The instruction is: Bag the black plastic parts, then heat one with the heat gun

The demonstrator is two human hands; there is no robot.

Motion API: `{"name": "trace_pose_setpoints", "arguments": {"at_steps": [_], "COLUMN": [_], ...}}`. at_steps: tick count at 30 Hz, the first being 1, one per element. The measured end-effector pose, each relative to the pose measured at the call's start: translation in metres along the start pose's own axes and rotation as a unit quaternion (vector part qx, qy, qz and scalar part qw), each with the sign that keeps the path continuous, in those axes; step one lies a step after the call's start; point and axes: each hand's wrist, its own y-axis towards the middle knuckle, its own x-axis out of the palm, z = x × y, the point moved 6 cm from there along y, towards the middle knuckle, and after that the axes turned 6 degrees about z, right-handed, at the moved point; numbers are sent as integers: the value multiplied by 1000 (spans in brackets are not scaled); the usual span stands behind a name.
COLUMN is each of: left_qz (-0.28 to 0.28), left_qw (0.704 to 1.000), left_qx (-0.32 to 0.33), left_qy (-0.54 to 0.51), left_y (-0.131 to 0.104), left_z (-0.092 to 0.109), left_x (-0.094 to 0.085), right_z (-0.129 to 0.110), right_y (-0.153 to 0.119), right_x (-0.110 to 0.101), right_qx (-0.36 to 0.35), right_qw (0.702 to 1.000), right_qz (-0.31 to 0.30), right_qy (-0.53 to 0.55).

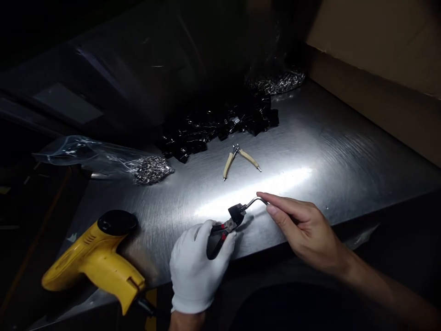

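Observation:
My left hand point(198, 266), in a white glove, is closed around the handles of black pliers point(217, 247) with red marks near the joint. In the jaws sits a small black block point(236, 214). My bare right hand point(310, 230) pinches a bent metal hex key point(255, 199) between thumb and fingers. Its far end meets the small metal part on the block's right side. Both hands are over the front of the metal table point(289, 225). Beyond them lie cream-handled cutters point(237, 158), spread apart.
A yellow heat gun point(96, 262) lies at the left front. A plastic bag of small metal parts point(151, 170) is behind it. Several black blocks point(223, 126) are piled at the back, near another bag of metal parts point(279, 82). A cardboard box point(379, 78) bounds the right.

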Motion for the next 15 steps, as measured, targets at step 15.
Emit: {"name": "trace_pose_setpoints", "arguments": {"at_steps": [15], "left_qz": [13], "left_qw": [999], "left_qx": [2], "left_qy": [-42], "left_y": [-1], "left_z": [-2], "left_x": [-3], "right_z": [-7], "right_y": [-1], "right_x": [4], "right_qx": [-1], "right_qw": [1000], "right_qz": [-1], "right_qy": [15]}}
